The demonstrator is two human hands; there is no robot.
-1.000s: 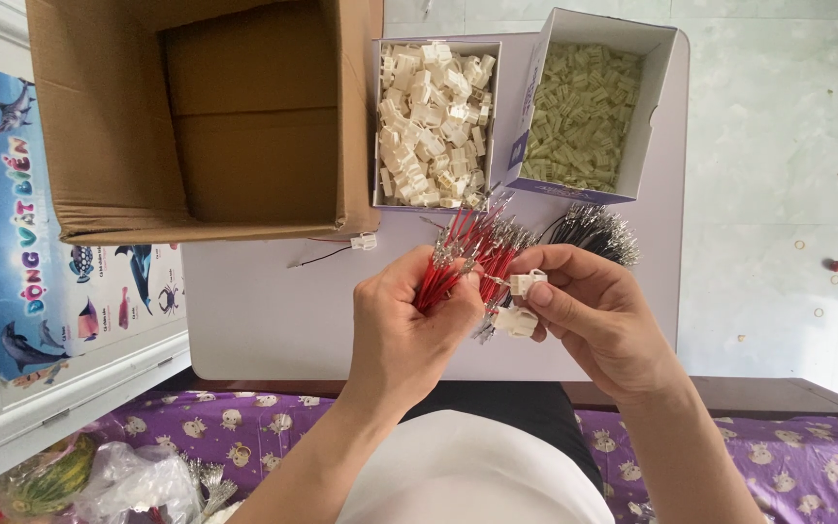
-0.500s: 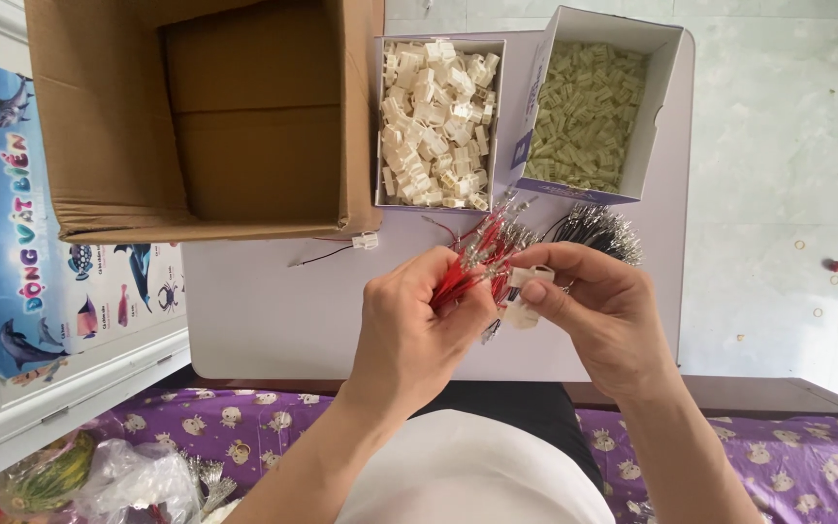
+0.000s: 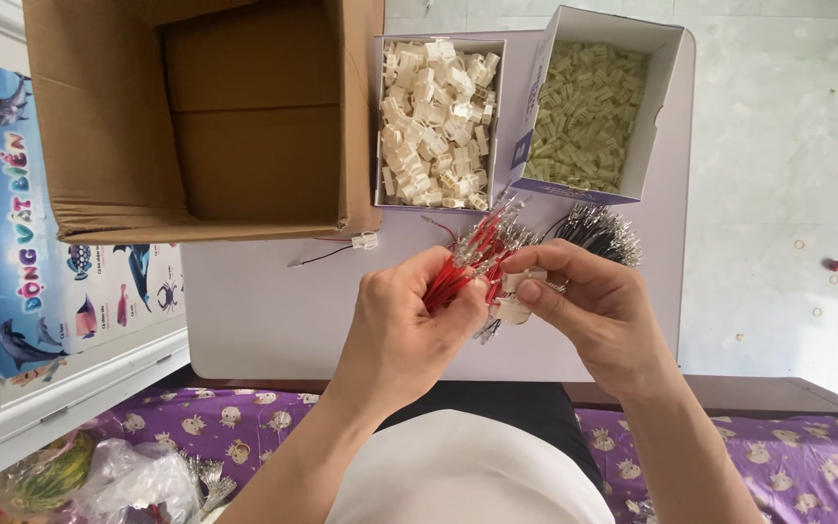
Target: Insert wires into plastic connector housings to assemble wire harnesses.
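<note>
Above the near edge of the pale lap table (image 3: 273, 320), the left hand (image 3: 404, 330) was clamped on a bundle of red wires (image 3: 458, 272), and the right hand (image 3: 598, 306) pinched a small white connector housing (image 3: 511, 296) between thumb and forefinger. The two hands met over the table's middle, fingertips all but touching, with the housing sitting just right of the red bundle and level with its lower part. The bundle's long axis ran on a slant from the left palm up and to the right, toward the table's far edge, its crimped metal tips fanning out near the box of white housings (image 3: 438, 116). So the wire ends lay up and slightly left of the housing, and the left hand carried them while the right hand was the nearer one to the housing's mouth; which face of the housing was turned toward the wires could not be told, as the thumb covered it. A second bundle of black wires (image 3: 603, 233) lay on the table behind the right hand's knuckles, its tips pointing to the far right, apart from the red ones. Farther back on the table stood a box of pale green housings (image 3: 589, 112) beside the white ones, and a large open cardboard carton (image 3: 196, 116) took the table's far left corner, with one finished red-and-black lead (image 3: 337, 250) lying just in front of it.
</note>
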